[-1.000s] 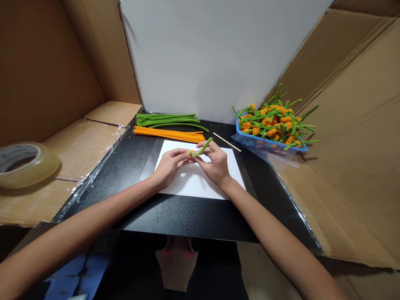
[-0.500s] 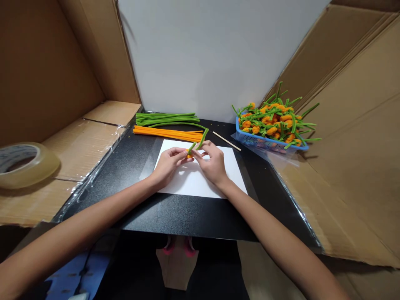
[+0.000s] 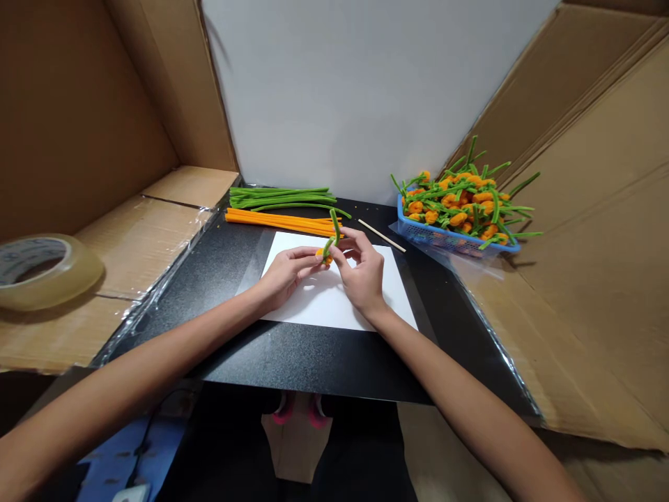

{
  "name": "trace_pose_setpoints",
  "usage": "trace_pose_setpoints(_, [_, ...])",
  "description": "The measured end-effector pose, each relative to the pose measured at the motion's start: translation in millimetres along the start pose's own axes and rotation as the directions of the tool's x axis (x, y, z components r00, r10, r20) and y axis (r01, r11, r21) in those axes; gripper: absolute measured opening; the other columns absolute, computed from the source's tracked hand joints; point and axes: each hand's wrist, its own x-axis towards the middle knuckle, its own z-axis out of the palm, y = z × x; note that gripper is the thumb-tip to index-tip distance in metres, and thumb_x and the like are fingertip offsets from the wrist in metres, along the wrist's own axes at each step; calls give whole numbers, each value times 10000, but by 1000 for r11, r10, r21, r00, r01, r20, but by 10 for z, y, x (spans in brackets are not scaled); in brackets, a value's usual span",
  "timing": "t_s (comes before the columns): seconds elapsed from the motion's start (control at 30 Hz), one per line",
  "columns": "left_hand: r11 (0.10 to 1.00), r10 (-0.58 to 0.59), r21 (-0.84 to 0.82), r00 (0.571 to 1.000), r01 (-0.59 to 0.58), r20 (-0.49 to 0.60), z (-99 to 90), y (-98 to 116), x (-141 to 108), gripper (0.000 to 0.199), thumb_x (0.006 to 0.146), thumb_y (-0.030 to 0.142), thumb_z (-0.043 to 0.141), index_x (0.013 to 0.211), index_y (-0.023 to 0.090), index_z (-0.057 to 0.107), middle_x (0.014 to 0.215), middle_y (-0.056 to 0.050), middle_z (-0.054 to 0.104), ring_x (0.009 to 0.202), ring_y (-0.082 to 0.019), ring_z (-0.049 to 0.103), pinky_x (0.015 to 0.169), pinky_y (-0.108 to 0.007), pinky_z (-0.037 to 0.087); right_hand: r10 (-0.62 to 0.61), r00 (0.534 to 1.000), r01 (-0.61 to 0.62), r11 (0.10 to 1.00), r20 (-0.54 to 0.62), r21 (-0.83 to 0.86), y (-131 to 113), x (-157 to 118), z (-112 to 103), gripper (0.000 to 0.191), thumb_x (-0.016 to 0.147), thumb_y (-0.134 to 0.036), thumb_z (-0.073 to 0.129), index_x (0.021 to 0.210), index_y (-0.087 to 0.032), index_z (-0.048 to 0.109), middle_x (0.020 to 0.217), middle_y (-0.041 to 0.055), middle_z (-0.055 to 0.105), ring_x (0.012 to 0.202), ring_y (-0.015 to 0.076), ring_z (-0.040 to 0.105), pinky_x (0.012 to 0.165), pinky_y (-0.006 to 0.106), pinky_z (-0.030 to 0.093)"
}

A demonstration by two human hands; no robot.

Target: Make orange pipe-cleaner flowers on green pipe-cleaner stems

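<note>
Over a white sheet of paper [image 3: 313,307], my left hand [image 3: 287,275] pinches a small orange pipe-cleaner piece [image 3: 325,256], partly covered by my fingers. A green pipe cleaner [image 3: 335,223] rises from that piece, bent, with its end pointing up. My right hand [image 3: 363,275] is closed in a pinch on the green pipe cleaner close to the orange part. Behind my hands lie a bundle of green pipe cleaners [image 3: 282,197] and a bundle of orange pipe cleaners [image 3: 277,220].
A blue basket [image 3: 454,238] heaped with orange-and-green pipe-cleaner pieces [image 3: 460,202] stands at the back right. A thin wooden stick [image 3: 381,235] lies left of it. A tape roll [image 3: 78,275] rests on the left cardboard. Cardboard walls flank the black tabletop [image 3: 293,359].
The orange piece has shifted slightly to the right. The green pipe cleaner's free end has swung from leaning right to standing nearly upright, and my right hand has turned with it.
</note>
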Motion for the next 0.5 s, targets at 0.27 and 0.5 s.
trace_pose_setpoints(0.27, [992, 124, 21, 984, -122, -130, 23, -30, -6, 233, 654, 244, 853, 814, 107, 756, 900, -94, 735, 847, -167, 674, 922, -346, 530, -81, 987, 99, 987, 140, -125, 13, 27, -29, 297, 895, -191, 568, 1126, -247, 747, 835, 27, 693, 691, 159, 584, 681, 305, 499])
trace_pose_setpoints(0.5, [988, 144, 82, 981, -134, -132, 15, -43, 21, 324, 618, 279, 881, 843, 101, 729, 887, -76, 723, 807, -161, 677, 895, -348, 535, 13, 994, -8, 999, 111, -42, 90, 36, 0, 298, 867, -199, 611, 1150, -225, 700, 832, 19, 695, 749, 165, 626, 734, 313, 515])
